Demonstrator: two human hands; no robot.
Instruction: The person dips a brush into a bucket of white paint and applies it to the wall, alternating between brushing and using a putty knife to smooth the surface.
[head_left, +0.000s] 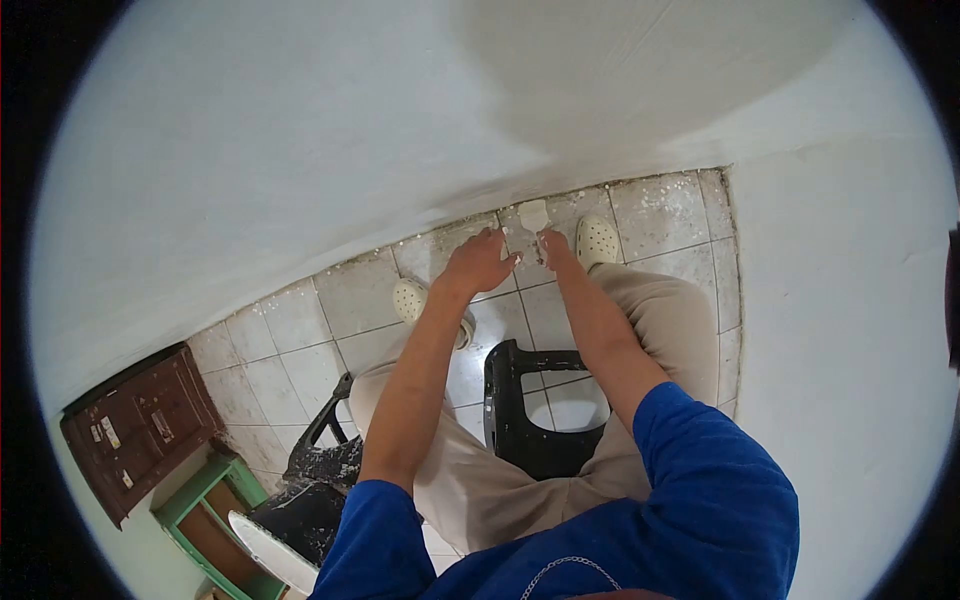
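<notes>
My right hand (551, 250) is closed low over the floor tiles, close to the foot of the wall. From its fingers a putty knife (534, 214) points at the wall, its broad blade cream-coloured; the grip is mostly hidden. To the left, my left hand (482, 262) reaches down near the tiles with its thumb apart from the fingers. White smears mark the fingertips of both hands. Nothing shows in the left hand. The white wall (300, 150) rises just beyond the hands.
Below me is a black plastic stool (500, 400). White-spattered black items (325, 460) stand at my left, near a green wooden frame (195, 500) and a brown panel (150, 430). A second wall (850, 330) closes the right side. White specks dot the tiled floor (655, 215).
</notes>
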